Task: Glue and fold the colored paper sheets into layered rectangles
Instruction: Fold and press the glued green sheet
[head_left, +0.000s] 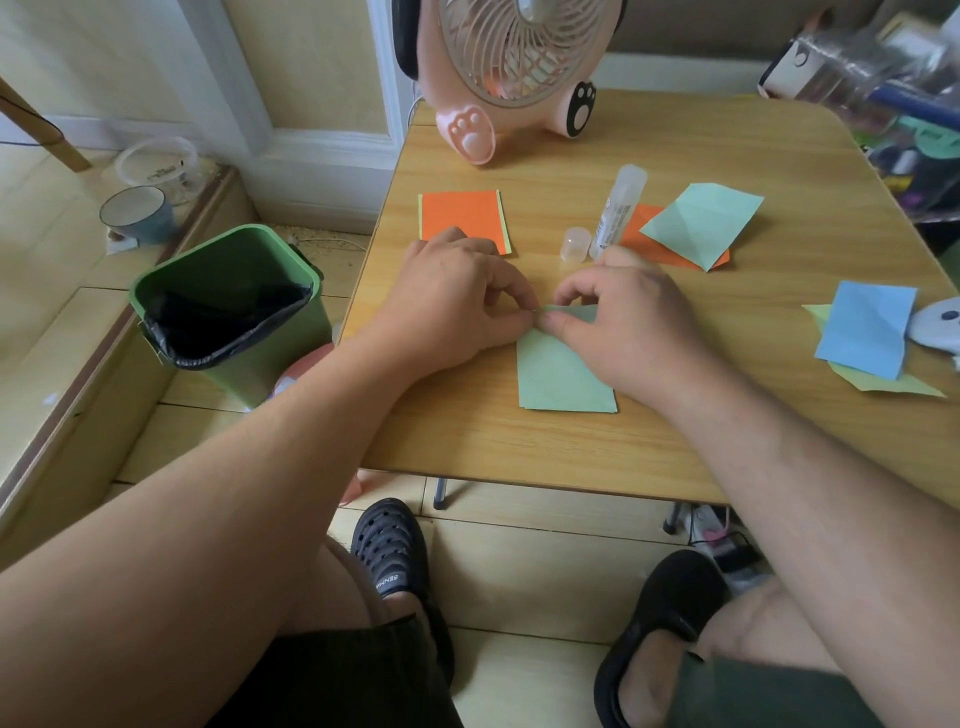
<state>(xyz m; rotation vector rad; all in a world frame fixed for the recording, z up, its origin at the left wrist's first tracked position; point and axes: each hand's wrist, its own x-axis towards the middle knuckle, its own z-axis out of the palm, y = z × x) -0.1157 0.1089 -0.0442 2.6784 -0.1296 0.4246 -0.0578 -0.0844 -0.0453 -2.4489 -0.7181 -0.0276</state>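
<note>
Tabletop (675, 156): pale wood-grain laminate, smooth, with a low sheen. Folded green sheet (561, 374), orange rectangle (460, 215) and blue sheet (865, 327): thin matt paper, the blue one creased. Glue stick (618, 213) and its cap (575, 243): translucent plastic. Fan (519, 67): glossy pink plastic. Bin (228, 312): matt green plastic, lined with shiny black film.

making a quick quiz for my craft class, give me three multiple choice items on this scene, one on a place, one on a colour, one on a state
1. Where does the glue stick lie?
A. in the bin
B. on the table, beside its cap
C. on the fan

2. What colour is the paper the hands pinch?
A. light green
B. red
C. black

3. The glue stick is:
A. capped
B. uncapped
C. held

Key: 1 B, it lies on the table by the cap. 2 A, the left hand and right hand pinch the green paper. 3 B, the cap stands apart.
</note>
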